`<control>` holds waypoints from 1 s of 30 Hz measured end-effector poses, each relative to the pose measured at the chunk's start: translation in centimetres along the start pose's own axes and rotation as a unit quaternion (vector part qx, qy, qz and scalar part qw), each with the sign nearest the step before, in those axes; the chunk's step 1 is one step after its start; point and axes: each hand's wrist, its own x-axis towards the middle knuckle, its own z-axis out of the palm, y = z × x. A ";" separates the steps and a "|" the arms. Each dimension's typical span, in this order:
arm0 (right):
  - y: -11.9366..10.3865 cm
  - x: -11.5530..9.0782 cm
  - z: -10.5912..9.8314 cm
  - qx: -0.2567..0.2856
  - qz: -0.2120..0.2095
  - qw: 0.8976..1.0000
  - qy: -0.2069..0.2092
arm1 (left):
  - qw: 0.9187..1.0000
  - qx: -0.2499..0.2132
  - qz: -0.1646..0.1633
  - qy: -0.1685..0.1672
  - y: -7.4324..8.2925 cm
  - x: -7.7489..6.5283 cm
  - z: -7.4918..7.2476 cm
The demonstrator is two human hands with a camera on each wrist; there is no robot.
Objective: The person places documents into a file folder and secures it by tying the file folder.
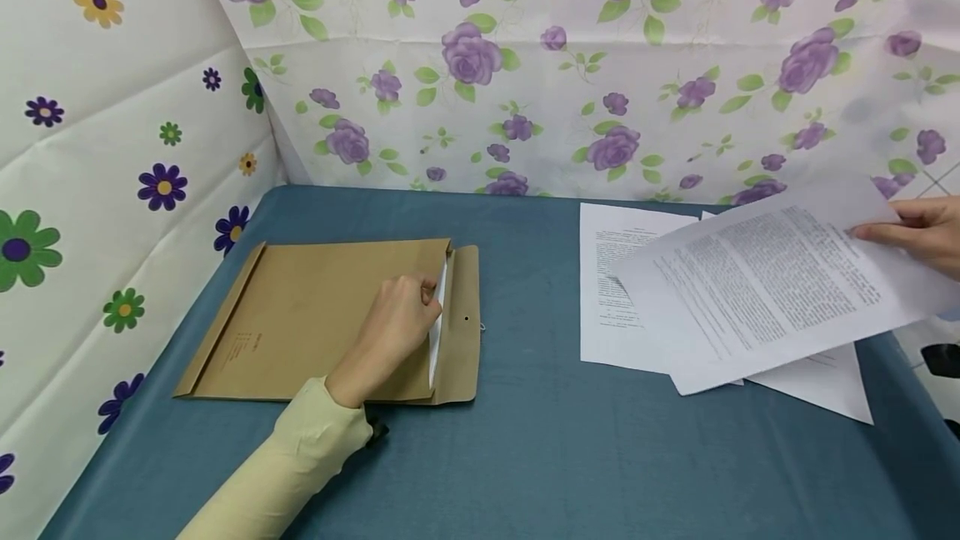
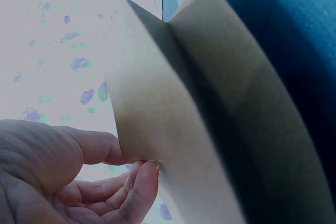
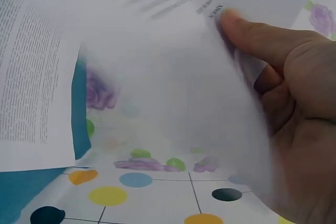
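Pinching envelope [image 1: 315, 307]: left hand [image 1: 392, 325]. Right hand [image 1: 918, 232], partly cut off, pinches illegible sheet [image 1: 772, 282].

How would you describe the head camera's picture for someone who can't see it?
A person's right hand holds printed paper over other pages, while the left hand pinches a brown envelope at its open end, on a blue cloth.

Plain tones against florals

The envelope [image 1: 322, 315] is brown with small reddish print, the printed sheets [image 1: 765, 277] white with dark grey lines, the desk [image 1: 540, 457] plain blue, the sleeve [image 1: 300, 448] pale yellow; the backdrop [image 1: 420, 11] is white with purple roses and green leaves
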 end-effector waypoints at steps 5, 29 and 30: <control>0.1 -0.1 -0.3 0.059 0.000 0.998 0.015 | 1.000 0.003 -0.002 0.001 0.0 0.0 0.0; -3.8 -1.1 0.5 0.145 0.042 0.987 0.052 | 1.000 0.012 -0.012 0.003 0.1 0.2 -0.1; -4.2 -1.2 0.7 0.153 0.049 0.986 0.047 | 1.000 0.012 -0.011 0.003 0.1 0.2 -0.1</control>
